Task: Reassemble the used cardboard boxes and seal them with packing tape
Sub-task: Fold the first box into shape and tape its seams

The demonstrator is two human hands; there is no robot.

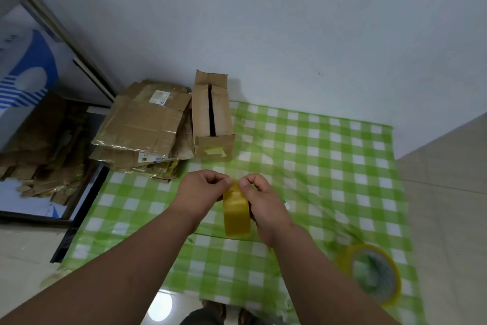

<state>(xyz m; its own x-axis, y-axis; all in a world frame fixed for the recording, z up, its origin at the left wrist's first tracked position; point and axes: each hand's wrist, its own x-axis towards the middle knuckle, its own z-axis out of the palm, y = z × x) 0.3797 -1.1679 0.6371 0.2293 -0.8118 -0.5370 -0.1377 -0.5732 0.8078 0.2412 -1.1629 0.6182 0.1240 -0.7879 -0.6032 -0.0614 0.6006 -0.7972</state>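
At frame centre, right hand (266,206) grips the tape roll (236,215) while left hand (201,193) pinches its top edge; taped box (212,119) stands behind, flattened boxes (143,124) upper left

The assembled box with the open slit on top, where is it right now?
The assembled box stands at the far left corner of the green checked cloth, against the wall, just right of the stack of flattened cardboard.
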